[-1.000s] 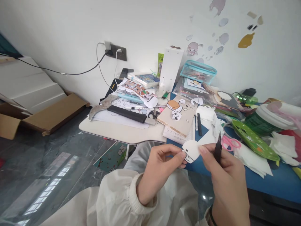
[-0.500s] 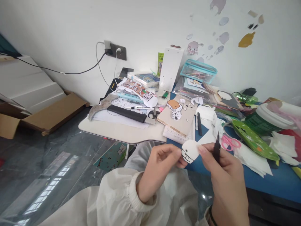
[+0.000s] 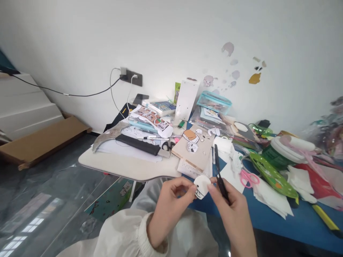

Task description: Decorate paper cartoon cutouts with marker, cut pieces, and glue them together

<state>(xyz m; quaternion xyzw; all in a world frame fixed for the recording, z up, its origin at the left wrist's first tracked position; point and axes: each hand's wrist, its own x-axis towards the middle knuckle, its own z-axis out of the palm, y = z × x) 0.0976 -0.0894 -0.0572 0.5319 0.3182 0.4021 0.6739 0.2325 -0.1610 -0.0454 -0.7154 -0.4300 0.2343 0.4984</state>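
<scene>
Between my hands, over my lap, is a small white paper cutout [image 3: 203, 185] with black drawn lines and a dot. My left hand [image 3: 174, 201] pinches its left edge between thumb and fingertips. On the other side, my right hand [image 3: 232, 207] pinches the right edge with its thumb. A slim black pointed tool [image 3: 222, 187], perhaps tweezers, is also tucked in the fingers of that hand. Just beyond lies a beige board [image 3: 195, 151] bearing paper cutouts, among them an orange-and-white one [image 3: 190, 135].
A curved blade with a black handle [image 3: 138, 144] lies left on the white board [image 3: 112, 167]. Black scissors [image 3: 168, 145] are beside it. Pink scissors [image 3: 249, 178], a green pouch [image 3: 273, 175], tissues [image 3: 272, 200] and a yellow-handled item [image 3: 325, 217] crowd the blue table [image 3: 270, 225] at right.
The camera view has shifted right and up. Both hands and the cutout appear lower and further left in the picture; the grip on the cutout is kept, and the black tool stays in my right hand.
</scene>
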